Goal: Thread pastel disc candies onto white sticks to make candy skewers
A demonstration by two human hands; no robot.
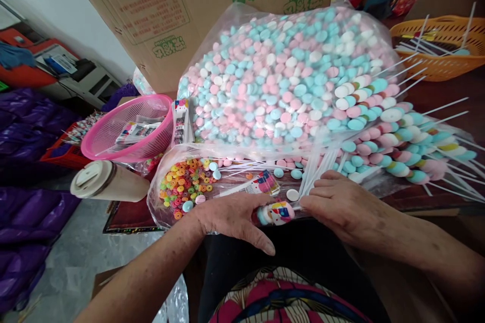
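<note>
We see both hands low centre of the frame, meeting over a small wrapped candy stick with a colourful printed sleeve [276,213]. Left hand [233,219] curls around its left end, fingers closed on it, thumb stretched toward bottom centre. Right hand [339,207] pinches the right end where the thin white stick comes out; fingers bent, narrow grip. Just above the hands: a loose white round candy disc [292,195] and a flat printed paper wrapper [254,186] lying on clear plastic. Left of those, a clear bag of small multicoloured ring candies [185,181]. Centre to upper centre is filled by a big clear plastic bag of pink, blue and white round candies [280,75]. Right of centre, a pile of finished candy skewers on white sticks [394,136]. Upper right, an orange plastic basket [450,63] holding more sticks. Left of centre, a pink mesh plastic basket [129,128] with packets inside; below it a beige lidded cup lying on its side [108,181]. Top of frame, a brown cardboard box with green print [170,5].
</note>
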